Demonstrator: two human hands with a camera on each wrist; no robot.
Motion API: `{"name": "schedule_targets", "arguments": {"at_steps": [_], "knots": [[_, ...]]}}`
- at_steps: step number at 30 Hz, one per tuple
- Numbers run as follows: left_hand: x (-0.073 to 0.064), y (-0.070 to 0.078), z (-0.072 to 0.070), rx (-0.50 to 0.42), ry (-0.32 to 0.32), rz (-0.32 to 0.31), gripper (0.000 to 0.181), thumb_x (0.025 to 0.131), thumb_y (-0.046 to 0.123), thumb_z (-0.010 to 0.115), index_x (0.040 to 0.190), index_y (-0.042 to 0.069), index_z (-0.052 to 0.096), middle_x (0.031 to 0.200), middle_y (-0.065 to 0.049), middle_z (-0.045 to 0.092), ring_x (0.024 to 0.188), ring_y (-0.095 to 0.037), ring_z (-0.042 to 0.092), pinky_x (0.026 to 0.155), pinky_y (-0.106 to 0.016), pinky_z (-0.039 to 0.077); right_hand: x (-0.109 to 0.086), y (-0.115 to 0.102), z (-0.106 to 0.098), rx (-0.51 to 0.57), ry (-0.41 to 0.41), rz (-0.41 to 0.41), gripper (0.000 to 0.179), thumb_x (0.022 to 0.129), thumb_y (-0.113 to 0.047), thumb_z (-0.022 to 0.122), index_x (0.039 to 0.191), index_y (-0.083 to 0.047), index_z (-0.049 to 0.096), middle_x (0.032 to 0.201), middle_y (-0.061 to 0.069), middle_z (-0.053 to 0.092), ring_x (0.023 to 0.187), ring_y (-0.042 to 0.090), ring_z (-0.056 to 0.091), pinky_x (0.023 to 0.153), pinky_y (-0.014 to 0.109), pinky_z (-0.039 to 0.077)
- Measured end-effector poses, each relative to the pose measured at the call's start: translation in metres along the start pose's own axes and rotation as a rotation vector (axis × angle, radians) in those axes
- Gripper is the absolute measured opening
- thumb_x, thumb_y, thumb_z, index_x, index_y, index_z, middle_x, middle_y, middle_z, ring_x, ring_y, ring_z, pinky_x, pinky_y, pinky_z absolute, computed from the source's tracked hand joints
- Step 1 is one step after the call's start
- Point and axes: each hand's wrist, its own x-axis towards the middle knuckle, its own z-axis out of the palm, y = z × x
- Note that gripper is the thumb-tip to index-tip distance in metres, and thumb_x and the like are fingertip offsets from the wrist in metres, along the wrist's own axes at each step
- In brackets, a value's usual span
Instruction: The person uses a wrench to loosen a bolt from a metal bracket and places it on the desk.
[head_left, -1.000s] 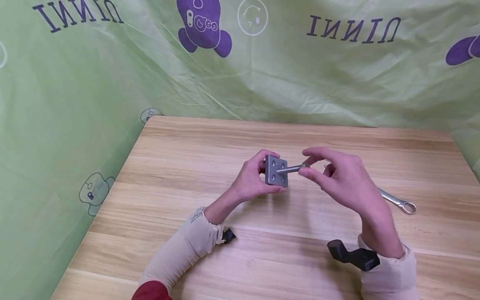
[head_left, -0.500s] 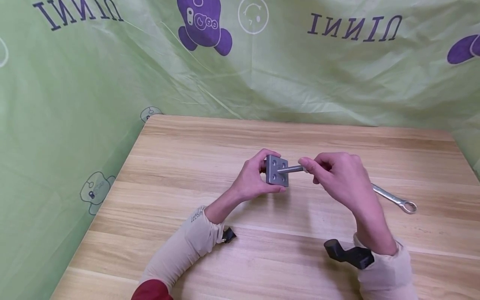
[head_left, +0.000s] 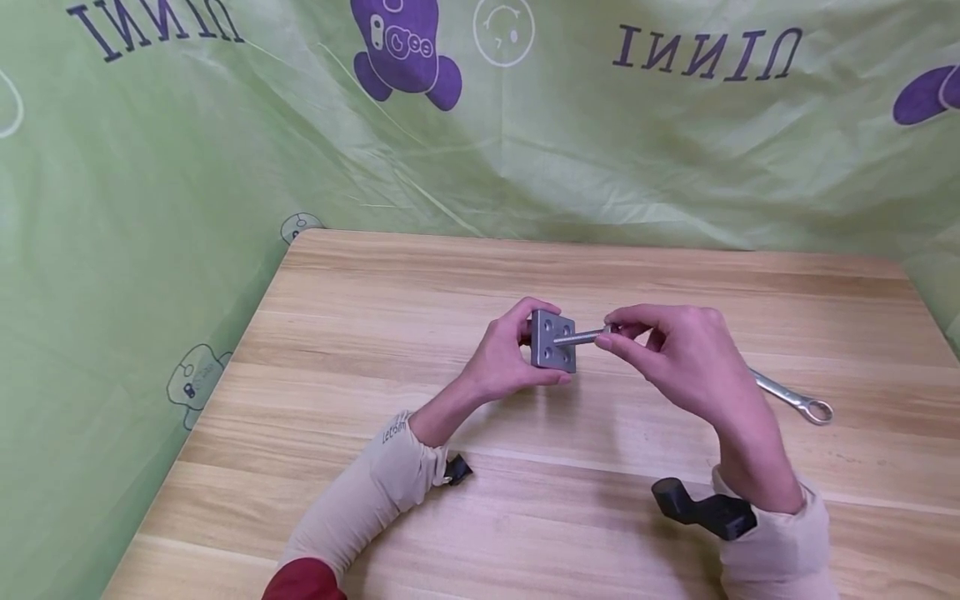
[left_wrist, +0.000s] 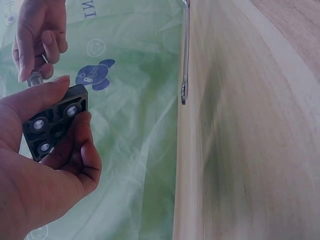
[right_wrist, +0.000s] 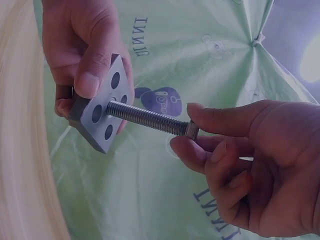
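My left hand (head_left: 498, 354) grips a square grey metal plate (head_left: 553, 356) by its edges, above the table. Four-cornered and thick, the plate has several round holes, and its ribbed dark back (left_wrist: 56, 120) faces the left wrist camera. A long threaded bolt (right_wrist: 150, 120) sticks out of the plate's middle, its inner end hidden in the plate. At the bolt's outer end my right hand (head_left: 682, 358) pinches the head (right_wrist: 191, 131) between thumb and index finger, the other fingers curled below.
A combination wrench (head_left: 795, 397) lies on the wooden table (head_left: 375, 292) at the right, partly hidden behind my right forearm. Green printed cloth (head_left: 570, 150) hangs behind and to the left. Black camera mounts (head_left: 705, 510) sit on the wrists.
The right fingers turn at the bolt's head: loosely spread a second ago, rolled over with thumb up half a second ago, now back in a pinch. Plate and left hand stay put.
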Motion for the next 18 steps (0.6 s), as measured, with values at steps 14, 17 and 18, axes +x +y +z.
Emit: {"name": "schedule_targets", "arguments": {"at_steps": [14,17,18], "knots": [[-0.0002,0.0007,-0.0017,-0.013,0.007,-0.011,0.073,0.065,0.003,0.086,0.126,0.01,0.049,0.108,-0.016,0.07,0.085,-0.016,0.068,0.084,-0.038,0.054,0.0013,0.0041,0.0051,0.059,0.109,-0.203,0.034,0.067,0.006,0.081,0.093,-0.015,0.076,0.089,0.0,0.075,0.052,-0.003,0.049,0.05,0.011,0.039],[-0.0001,0.0005,-0.002,-0.012,0.014,-0.008,0.072,0.064,0.003,0.086,0.126,0.009,0.049,0.107,-0.016,0.07,0.084,-0.015,0.068,0.083,-0.039,0.054,0.001,0.0046,0.0037,0.053,0.089,-0.191,0.036,0.069,0.001,0.082,0.101,-0.014,0.074,0.093,0.001,0.075,0.053,-0.003,0.049,0.049,0.012,0.039],[-0.0001,0.0005,-0.0021,-0.011,0.017,-0.008,0.073,0.064,0.003,0.086,0.126,0.009,0.049,0.108,-0.016,0.07,0.084,-0.015,0.068,0.083,-0.04,0.054,0.0009,0.0046,0.0028,0.051,0.074,-0.173,0.038,0.07,-0.002,0.083,0.105,-0.014,0.073,0.094,0.001,0.075,0.053,-0.003,0.05,0.048,0.013,0.039]]}}
